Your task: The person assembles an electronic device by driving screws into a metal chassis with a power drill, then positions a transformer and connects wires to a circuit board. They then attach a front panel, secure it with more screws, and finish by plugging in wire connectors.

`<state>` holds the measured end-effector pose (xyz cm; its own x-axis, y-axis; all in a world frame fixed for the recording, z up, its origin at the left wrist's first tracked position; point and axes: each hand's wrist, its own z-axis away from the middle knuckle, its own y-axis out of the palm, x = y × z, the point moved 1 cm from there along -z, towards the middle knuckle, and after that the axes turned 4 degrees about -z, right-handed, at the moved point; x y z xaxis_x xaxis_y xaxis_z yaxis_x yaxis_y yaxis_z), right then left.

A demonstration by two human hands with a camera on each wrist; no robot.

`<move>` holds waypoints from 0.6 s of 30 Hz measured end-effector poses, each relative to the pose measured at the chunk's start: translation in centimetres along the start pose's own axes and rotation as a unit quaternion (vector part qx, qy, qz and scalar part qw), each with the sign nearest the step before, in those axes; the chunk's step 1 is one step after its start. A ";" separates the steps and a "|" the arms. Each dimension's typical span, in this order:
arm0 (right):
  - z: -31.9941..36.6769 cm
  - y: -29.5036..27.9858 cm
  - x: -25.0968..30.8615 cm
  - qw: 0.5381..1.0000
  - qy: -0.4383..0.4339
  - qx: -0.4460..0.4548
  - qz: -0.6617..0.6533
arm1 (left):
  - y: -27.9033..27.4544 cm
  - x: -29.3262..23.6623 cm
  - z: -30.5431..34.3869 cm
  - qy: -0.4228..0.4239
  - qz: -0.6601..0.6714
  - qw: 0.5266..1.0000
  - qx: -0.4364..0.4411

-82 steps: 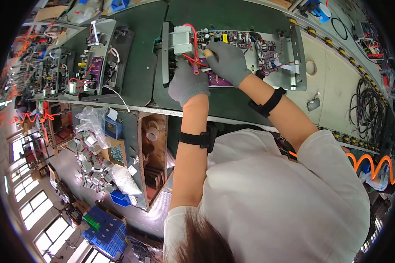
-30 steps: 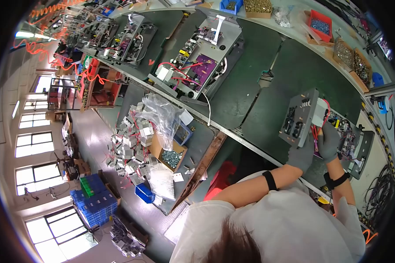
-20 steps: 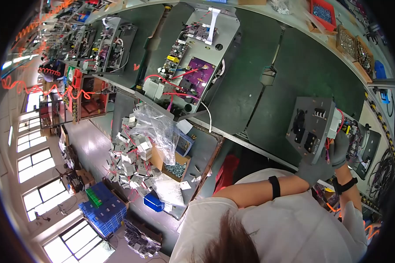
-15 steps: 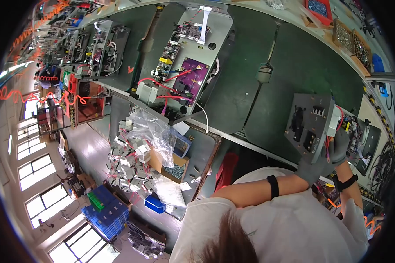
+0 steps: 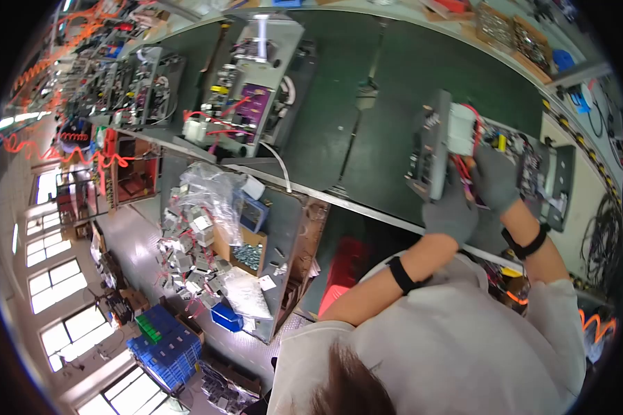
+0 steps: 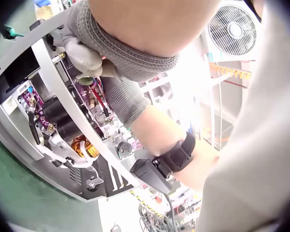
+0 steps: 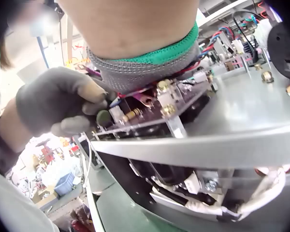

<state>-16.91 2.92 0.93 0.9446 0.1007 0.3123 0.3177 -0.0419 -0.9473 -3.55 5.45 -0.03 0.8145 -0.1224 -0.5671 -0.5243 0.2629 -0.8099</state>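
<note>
An open metal chassis (image 5: 432, 149) with a grey end panel stands on the bench, a white-grey box (image 5: 462, 130) and red wires (image 5: 476, 124) inside it. My gloved left hand (image 5: 450, 211) is at its near side, just behind the end panel. Beside it, my gloved right hand (image 5: 495, 181) reaches in over the circuit boards, red wires running between the two hands. In the right wrist view the left hand (image 7: 55, 101) has bent fingers at the corner of a purple board (image 7: 145, 113). Fingertips of the right hand (image 6: 128, 99) are hidden; I cannot tell what either hand grips.
Another open chassis (image 5: 266, 79) with a purple board stands further left on the green bench (image 5: 346, 69). Trays of small hardware (image 5: 512, 34) line the back edge. A side table holds grey boxes, a plastic bag (image 5: 208, 197) and a blue bin (image 5: 226, 317). Coiled cables (image 5: 601, 238) lie at right.
The head view has swung left and then partly back, so the bench appears shifted. Both hands stay at the same chassis, among its red wires.
</note>
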 end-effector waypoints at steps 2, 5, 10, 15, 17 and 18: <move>-0.7 -0.5 1.0 0.998 0.041 0.018 0.039 | -1.6 -0.4 -0.8 -0.057 0.010 0.996 0.069; -0.6 -0.8 0.8 0.996 0.058 0.061 0.018 | -2.7 -1.1 -1.2 -0.105 0.027 0.991 0.080; -1.6 -1.9 -0.1 0.999 -0.017 0.025 0.016 | -3.8 -2.1 -1.3 -0.176 0.029 0.982 0.065; -2.9 -1.8 -0.4 0.996 -0.019 0.086 0.033 | -3.6 -1.7 -1.5 -0.196 0.073 0.975 0.071; -2.9 -1.7 -0.5 0.996 -0.015 0.083 0.028 | -2.9 -1.0 -1.6 -0.165 0.083 0.982 0.032; -2.9 -2.1 -0.3 0.996 -0.012 0.084 0.024 | -2.9 -0.9 -1.5 -0.166 0.107 0.980 0.031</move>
<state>-17.65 0.13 3.04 0.9558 0.1258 0.2656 0.2512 0.1197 -0.9605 -3.15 3.39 2.57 0.7283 0.2584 -0.6346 -0.6848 0.3074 -0.6607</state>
